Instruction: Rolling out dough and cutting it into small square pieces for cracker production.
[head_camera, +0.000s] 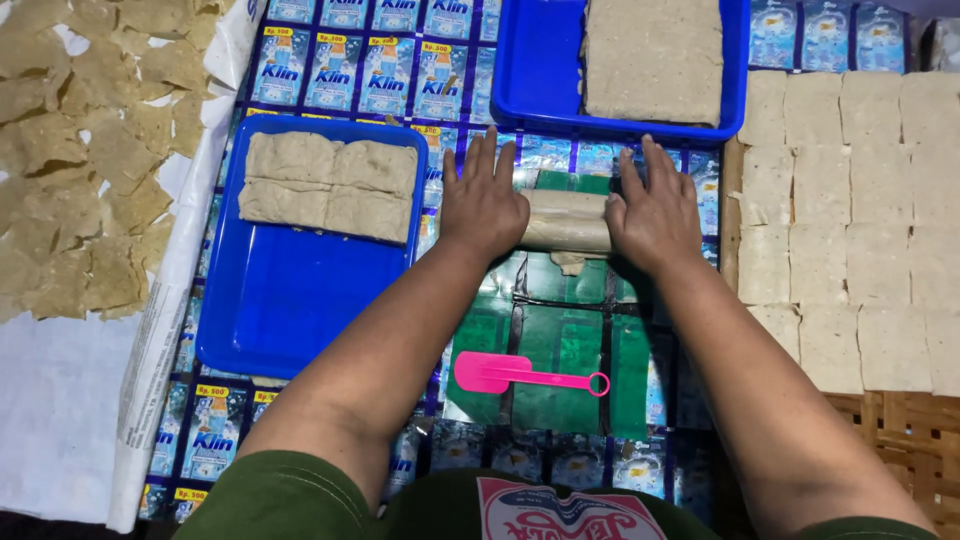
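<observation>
My left hand (483, 201) and my right hand (654, 212) both press flat, fingers spread, on the ends of a pale cylindrical roller (566, 220). The roller lies across a green plastic sheet (560, 345) on a mat of blue printed sachets. A bit of beige dough (570, 263) shows just under the roller's near side. A pink plastic scraper (525, 374) lies on the green sheet, closer to me than the hands.
A blue tray (290, 310) at left holds flat beige dough slabs (330, 183). Another blue tray (530, 90) at the top holds a big dough block (652, 58). Square pale sheets (850, 210) cover a woven mat at right. Thin torn pieces (90, 150) dry at left.
</observation>
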